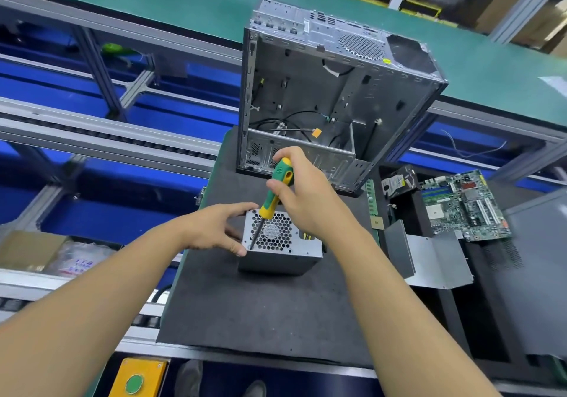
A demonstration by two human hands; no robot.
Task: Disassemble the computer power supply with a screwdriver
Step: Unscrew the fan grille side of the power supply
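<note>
Matting of dark foam (260, 310) covers the bench, and the power supply (280, 251) stands near its middle, fan grille up. Beyond it an opened computer case (331, 96) stands against a green conveyor belt (153, 3), a motherboard (466, 206) lies to its right, and the fan-hub sticker is too small to read. The left hand (214, 228) grips the power supply's left edge and the right hand (303, 194) is clamped round the green-and-yellow screwdriver (274, 194), tip at the grille's near-left corner; bare mat runs from the unit's front to the mat's near edge.
</note>
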